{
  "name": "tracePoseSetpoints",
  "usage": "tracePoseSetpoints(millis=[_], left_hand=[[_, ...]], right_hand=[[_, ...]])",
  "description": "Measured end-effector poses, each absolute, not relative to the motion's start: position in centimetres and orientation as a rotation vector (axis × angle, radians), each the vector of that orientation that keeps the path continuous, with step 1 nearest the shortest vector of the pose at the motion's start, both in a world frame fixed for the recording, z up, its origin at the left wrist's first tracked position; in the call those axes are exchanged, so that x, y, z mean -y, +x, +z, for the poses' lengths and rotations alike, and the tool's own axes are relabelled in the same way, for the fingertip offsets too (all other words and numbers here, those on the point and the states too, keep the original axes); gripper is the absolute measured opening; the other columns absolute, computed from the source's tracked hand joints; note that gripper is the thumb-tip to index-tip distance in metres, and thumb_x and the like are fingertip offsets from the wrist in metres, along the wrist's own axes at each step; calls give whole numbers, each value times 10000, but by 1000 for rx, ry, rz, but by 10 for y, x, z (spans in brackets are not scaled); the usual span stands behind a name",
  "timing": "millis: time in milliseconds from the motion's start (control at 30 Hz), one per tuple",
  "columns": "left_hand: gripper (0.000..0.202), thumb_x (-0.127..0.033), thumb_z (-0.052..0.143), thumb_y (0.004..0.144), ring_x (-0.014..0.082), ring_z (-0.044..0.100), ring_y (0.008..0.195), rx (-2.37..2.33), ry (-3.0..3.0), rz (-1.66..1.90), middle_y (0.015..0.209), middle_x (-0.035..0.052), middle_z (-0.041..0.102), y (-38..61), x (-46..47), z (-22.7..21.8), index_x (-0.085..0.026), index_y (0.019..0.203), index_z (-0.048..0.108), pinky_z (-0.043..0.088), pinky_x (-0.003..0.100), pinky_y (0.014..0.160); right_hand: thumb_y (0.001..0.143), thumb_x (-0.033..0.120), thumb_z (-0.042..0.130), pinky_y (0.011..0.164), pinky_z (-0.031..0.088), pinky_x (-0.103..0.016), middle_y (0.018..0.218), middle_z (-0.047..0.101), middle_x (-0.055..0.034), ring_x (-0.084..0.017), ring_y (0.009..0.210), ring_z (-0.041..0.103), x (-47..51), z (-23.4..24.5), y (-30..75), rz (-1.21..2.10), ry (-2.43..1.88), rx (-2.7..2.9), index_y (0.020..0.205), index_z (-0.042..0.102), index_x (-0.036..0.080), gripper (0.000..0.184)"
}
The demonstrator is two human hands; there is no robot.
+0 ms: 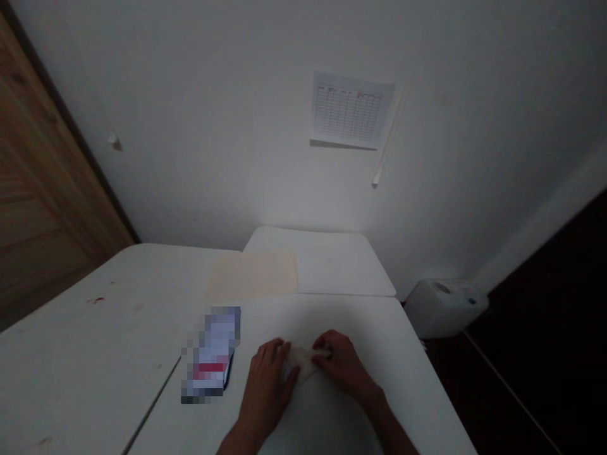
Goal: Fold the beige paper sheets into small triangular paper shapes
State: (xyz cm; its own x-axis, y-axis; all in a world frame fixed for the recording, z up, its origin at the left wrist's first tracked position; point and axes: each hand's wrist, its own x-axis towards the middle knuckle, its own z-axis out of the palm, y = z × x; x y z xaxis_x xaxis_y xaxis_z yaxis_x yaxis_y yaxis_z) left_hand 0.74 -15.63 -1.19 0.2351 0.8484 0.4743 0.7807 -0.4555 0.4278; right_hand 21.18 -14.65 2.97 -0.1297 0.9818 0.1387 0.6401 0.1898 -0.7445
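Both of my hands rest on a white table (95,354), close together near its front edge. Between them lies a small pale folded piece (300,365), paper or cloth, I cannot tell which. My left hand (266,379) lies flat with its fingertips pressing the piece's left side. My right hand (342,365) has its fingers curled onto the piece's right edge, pinching it. A blurred-out flat object (212,354) with a red stripe lies just left of my left hand.
A cream sheet (253,275) lies further back on the table. A second white surface (327,262) stands behind, against the wall. A printed chart (349,110) hangs on the wall. A white container (443,306) sits on the dark floor at right; wooden door at left.
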Motion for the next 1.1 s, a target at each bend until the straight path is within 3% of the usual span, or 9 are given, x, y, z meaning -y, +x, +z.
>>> tracePoseSetpoints(millis=[167, 333, 400, 433, 500, 633, 1100], left_hand=[[355, -339, 554, 853, 273, 574, 1055, -1615, 2096, 1249, 1143, 96, 568, 7, 151, -5, -203, 1181, 537, 492, 474, 907], [323, -486, 569, 837, 199, 633, 633, -1569, 1654, 1283, 740, 6, 617, 15, 137, 7, -198, 982, 575, 556, 345, 597], [377, -519, 589, 815, 194, 652, 626, -1453, 1467, 1289, 756, 9, 651, 22, 128, 11, -192, 1002, 581, 558, 312, 539], [409, -524, 598, 806, 199, 670, 674, -1380, 1378, 1298, 852, 31, 678, 25, 123, 13, -191, 1042, 578, 565, 303, 530], [420, -514, 625, 785, 208, 690, 739, -1275, 1295, 1319, 938, 55, 693, 29, 115, 17, -177, 1033, 593, 589, 316, 592], [389, -462, 664, 762, 221, 707, 780, -1241, 1287, 1349, 875, 51, 715, 32, 109, 20, -167, 1012, 622, 596, 341, 708], [369, -369, 684, 757, 231, 702, 875, -1150, 1296, 1324, 949, 68, 725, 33, 113, 17, -165, 1058, 622, 601, 344, 752]], right_hand=[[732, 212, 680, 597, 460, -249, 736, 681, 1, -159, 635, 615, 142, 30, 215, 852, -1476, 1603, 817, 691, 202, 86], [785, 294, 663, 596, 477, -251, 742, 664, -10, -155, 643, 607, 136, 24, 206, 680, -1394, 1354, 841, 662, 187, 120], [802, 294, 651, 627, 492, -254, 753, 658, -10, -157, 685, 614, 135, 22, 198, 603, -1327, 1348, 845, 654, 190, 112], [812, 292, 641, 637, 499, -254, 753, 655, -10, -158, 700, 616, 134, 21, 195, 581, -1294, 1360, 836, 652, 193, 102], [834, 292, 621, 649, 514, -255, 762, 648, -11, -157, 727, 617, 134, 19, 189, 570, -1236, 1397, 810, 649, 198, 101], [858, 294, 596, 657, 540, -253, 797, 633, -21, -156, 760, 617, 135, 17, 184, 618, -1171, 1464, 789, 659, 204, 129], [859, 296, 615, 674, 545, -242, 879, 654, -46, -158, 800, 637, 139, 20, 184, 737, -1117, 1504, 853, 684, 193, 124]])
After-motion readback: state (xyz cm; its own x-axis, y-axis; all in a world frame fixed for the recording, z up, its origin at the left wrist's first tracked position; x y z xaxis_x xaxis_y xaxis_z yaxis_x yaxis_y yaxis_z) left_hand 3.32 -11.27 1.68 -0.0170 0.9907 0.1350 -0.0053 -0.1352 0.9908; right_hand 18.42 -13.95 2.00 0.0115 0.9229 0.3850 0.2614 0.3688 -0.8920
